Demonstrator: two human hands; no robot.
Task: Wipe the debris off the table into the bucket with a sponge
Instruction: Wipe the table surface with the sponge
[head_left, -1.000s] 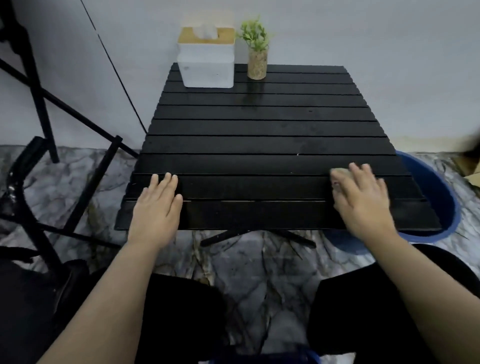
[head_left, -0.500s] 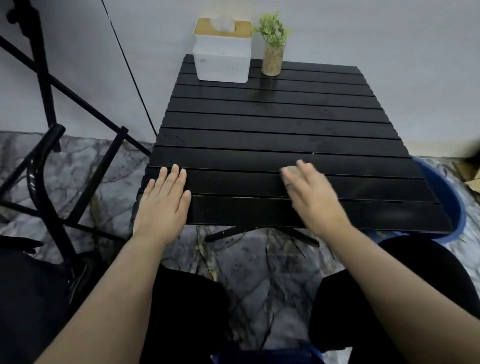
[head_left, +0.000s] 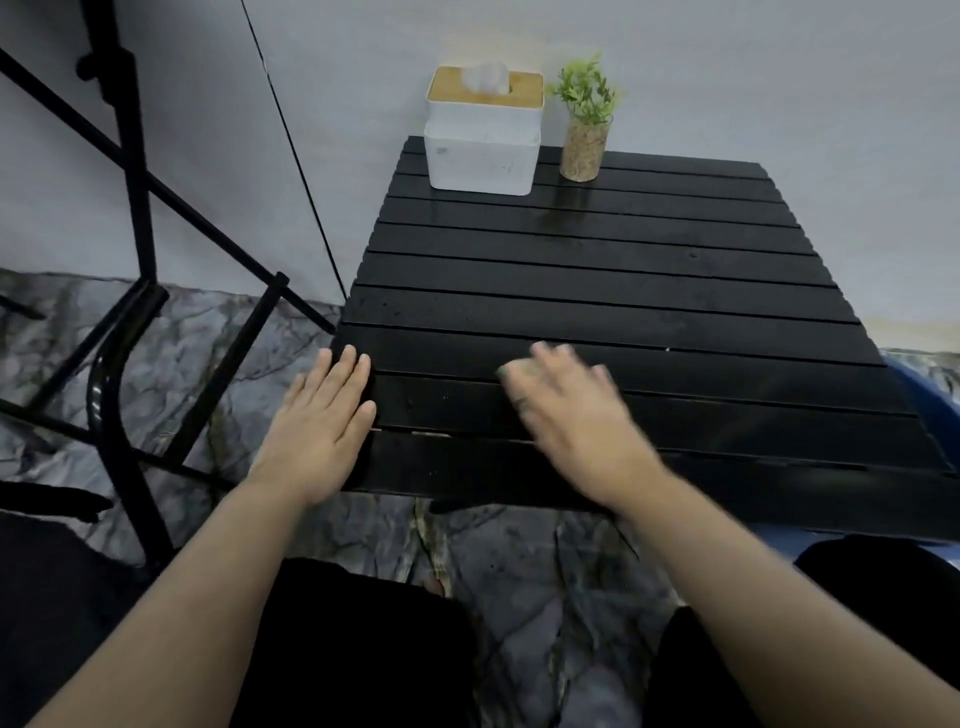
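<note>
A black slatted table (head_left: 597, 291) stands in front of me. My right hand (head_left: 576, 415), blurred, presses a pale sponge (head_left: 514, 375) flat onto the near slats left of the middle; only the sponge's left end shows under the fingers. My left hand (head_left: 322, 421) lies flat, fingers together, on the table's near left corner and holds nothing. A blue bucket (head_left: 930, 395) sits on the floor past the table's right edge, mostly hidden by the tabletop. A few tiny pale specks (head_left: 666, 349) lie on the slats.
A white tissue box (head_left: 483, 140) with a wooden lid and a small potted plant (head_left: 584, 124) stand at the table's far edge by the wall. Black metal stand legs (head_left: 130, 291) occupy the floor at left. My dark-clad knees fill the bottom.
My right hand has slid the sponge leftward along the near slats, from the right edge by the bucket to left of the middle. The left hand stayed put; the view shifted left.
</note>
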